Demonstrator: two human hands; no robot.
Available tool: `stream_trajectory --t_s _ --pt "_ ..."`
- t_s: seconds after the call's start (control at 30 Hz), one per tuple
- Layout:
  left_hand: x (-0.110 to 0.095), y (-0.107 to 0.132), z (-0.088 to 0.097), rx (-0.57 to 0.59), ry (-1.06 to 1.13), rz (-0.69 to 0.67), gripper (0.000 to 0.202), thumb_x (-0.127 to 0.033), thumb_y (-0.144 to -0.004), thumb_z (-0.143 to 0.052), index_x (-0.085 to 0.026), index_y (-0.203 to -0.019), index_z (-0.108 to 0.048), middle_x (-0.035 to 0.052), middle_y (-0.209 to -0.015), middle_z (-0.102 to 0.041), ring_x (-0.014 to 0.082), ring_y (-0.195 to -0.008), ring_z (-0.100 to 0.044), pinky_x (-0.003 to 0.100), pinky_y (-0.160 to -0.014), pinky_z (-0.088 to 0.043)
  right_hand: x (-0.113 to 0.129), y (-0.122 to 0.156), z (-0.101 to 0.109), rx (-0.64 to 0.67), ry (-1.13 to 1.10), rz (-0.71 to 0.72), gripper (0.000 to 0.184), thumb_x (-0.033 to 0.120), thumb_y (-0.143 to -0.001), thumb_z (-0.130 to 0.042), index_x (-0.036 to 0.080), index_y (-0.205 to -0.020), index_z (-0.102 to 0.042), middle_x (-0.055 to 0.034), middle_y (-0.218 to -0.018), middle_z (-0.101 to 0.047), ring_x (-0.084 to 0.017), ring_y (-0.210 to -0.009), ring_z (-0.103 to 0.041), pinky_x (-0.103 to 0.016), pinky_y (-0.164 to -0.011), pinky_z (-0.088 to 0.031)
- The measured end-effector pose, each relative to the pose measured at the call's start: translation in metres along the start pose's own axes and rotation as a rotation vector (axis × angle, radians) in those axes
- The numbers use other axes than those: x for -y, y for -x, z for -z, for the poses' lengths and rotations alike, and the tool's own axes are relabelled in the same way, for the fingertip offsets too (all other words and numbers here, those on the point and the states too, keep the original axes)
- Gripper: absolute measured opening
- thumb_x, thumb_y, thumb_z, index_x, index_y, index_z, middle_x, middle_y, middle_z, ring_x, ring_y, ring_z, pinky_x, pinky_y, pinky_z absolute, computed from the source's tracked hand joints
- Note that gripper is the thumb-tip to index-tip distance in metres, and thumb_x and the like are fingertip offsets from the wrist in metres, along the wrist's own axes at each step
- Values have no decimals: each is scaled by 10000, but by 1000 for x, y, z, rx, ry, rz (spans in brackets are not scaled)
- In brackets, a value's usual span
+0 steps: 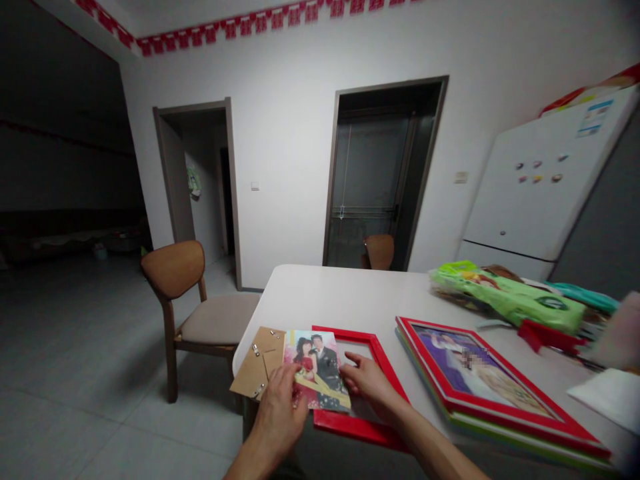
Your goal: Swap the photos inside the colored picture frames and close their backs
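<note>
A printed photo point(323, 363) of two people in formal dress lies over the left part of a red picture frame point(383, 357) near the table's front edge. My left hand point(283, 403) is closed on the photo's lower left edge, its fingers over the print. At the opposite edge, my right hand point(367, 383) grips the photo's side with curled fingers, the index finger stuck out. Left of the print is a brown backing board point(257, 363) with metal clips, partly covered by the photo and my left hand. The frame's left side is largely hidden.
To the right, a red-framed picture point(500, 380) rests on other frames. Behind it lie a green plastic package point(515, 297) and a red piece point(550, 337); white paper point(610, 397) is at far right. A wooden chair point(175, 270) stands left of the white table point(345, 290).
</note>
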State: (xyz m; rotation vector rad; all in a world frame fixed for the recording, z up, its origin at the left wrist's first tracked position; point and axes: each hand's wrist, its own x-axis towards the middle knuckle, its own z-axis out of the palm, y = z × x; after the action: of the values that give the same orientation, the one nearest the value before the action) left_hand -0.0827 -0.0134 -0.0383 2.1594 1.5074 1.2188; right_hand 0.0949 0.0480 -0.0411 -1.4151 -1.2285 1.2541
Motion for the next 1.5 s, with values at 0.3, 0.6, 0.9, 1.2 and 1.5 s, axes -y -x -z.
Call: stream_trajectory --t_s 0.3,0.6,0.9,1.2,1.5 --pt "-14 0 -24 196 -100 -76 507 -169 -639 -457 -81 -1138 -460 171 -1208 -438 286 -1138 -357 451 -959 -277 18 -1 -15 158 106 -76 88 205 -625 -503 125 -603 -531 90 -331 -349 -24 -284 -273 -155 -315 -168" --pt "-12 -3 -16 229 -79 -128 541 -114 -598 -430 -60 -1136 -453 168 -1176 -470 252 -1124 -380 403 -968 -289 14 2 -23 113 61 -98 270 185 -640 -477 118 -900 -501 107 -335 -368 -50 -299 -331 -156 -329 -243" --pt "-21 -20 -14 -30 33 -146 536 -50 -657 -345 -124 -1183 -412 107 -1237 -430 198 -1160 -350 390 -976 -277 62 29 -26 78 -282 261 426 287 -644 -555 129 -1031 -471 55 -533 -517 -65 -436 -459 -186 -438 -371" --pt "-47 -31 -31 -345 958 361 380 -292 -754 -402 -85 -1065 -474 110 -929 -625 212 -875 -581 324 -791 -445 26 32 -8 59 -443 3 202 237 -724 -405 155 -879 -504 -54 -738 -636 -136 -615 -593 -232 -526 -458" --pt "-1 -18 -28 -155 844 378 490 -201 -676 -500 -85 -1145 -415 177 -1204 -446 211 -1087 -444 313 -905 -359 19 1 56 -49 -100 42 381 130 -627 -366 111 -970 -534 -41 -593 -646 -151 -513 -592 -217 -452 -424"
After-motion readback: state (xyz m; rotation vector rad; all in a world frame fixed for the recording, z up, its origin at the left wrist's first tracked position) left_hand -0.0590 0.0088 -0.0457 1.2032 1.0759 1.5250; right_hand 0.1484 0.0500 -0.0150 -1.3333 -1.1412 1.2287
